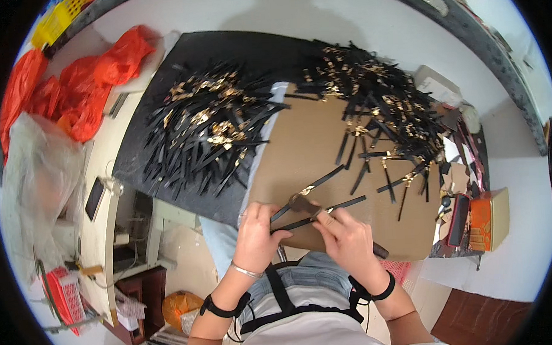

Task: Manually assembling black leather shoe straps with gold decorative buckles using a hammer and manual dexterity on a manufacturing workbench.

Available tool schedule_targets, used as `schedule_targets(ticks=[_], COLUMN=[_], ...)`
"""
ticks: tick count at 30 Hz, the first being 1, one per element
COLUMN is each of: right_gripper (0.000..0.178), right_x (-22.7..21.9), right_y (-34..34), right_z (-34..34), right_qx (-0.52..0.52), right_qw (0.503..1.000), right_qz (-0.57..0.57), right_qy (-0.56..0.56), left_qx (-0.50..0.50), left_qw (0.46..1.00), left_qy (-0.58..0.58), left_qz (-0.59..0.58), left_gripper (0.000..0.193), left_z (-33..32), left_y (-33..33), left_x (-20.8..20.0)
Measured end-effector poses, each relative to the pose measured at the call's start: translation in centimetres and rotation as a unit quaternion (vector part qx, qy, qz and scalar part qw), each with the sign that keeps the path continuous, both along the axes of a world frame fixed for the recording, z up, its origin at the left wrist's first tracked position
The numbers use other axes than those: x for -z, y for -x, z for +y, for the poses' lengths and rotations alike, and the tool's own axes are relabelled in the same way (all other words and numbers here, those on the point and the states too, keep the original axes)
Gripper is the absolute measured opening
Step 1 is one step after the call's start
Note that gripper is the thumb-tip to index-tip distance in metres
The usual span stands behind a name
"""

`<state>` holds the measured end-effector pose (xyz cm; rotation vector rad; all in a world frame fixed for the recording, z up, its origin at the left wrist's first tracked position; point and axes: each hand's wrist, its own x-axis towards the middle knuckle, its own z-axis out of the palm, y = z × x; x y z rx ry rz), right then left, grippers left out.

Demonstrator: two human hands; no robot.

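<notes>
My left hand (258,234) is closed, its thumb and fingers pinching the near end of a black strap (353,201) with a gold-coloured fitting. Another black strap (328,175) with a gold fitting slants away from the same fingers; I cannot tell whether they grip it too. My right hand (347,238) is wrapped round a hammer (301,203), whose brown head lies over the straps and whose handle end sticks out at the right wrist. Both hands are at the near edge of a brown board (317,134).
A large pile of black straps (207,126) with gold fittings lies left, another strap pile (376,96) at the far right. At the right edge are a phone (459,219), an orange box (489,221) and scraps. Red plastic bags (81,88) sit on the left side table.
</notes>
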<state>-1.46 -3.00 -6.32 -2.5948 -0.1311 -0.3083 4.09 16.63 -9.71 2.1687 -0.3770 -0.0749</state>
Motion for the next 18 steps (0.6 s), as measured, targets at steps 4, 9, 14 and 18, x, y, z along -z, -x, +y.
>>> schedule_targets(ticks=[4,9,14,18], right_gripper=[0.038,0.041,0.042,0.04], right_x=[-0.4,2.7,5.1,5.6], right_y=[2.5,6.7,10.1,10.6], right_z=[-2.7,-8.8,-12.7,-13.0], right_qx=[0.054,0.153,0.372,0.372], right_qw=[0.993,0.968,0.875,0.816], right_qz=[-0.006,-0.118,-0.039,-0.018], right_qy=[-0.107,-0.157,-0.307,-0.442], left_qx=[0.078,0.135,0.089,-0.057], left_qw=[0.988,0.977,0.986,0.973], left_qy=[-0.13,-0.16,-0.108,-0.219], left_qz=[-0.017,-0.034,-0.087,-0.038], left_gripper=[0.027,0.018,0.017,0.019], left_z=[0.4,-0.5,2.0,10.5], left_y=[-0.7,-4.0,-14.4,-21.7], left_x=[0.5,-2.1,-8.3,-7.7])
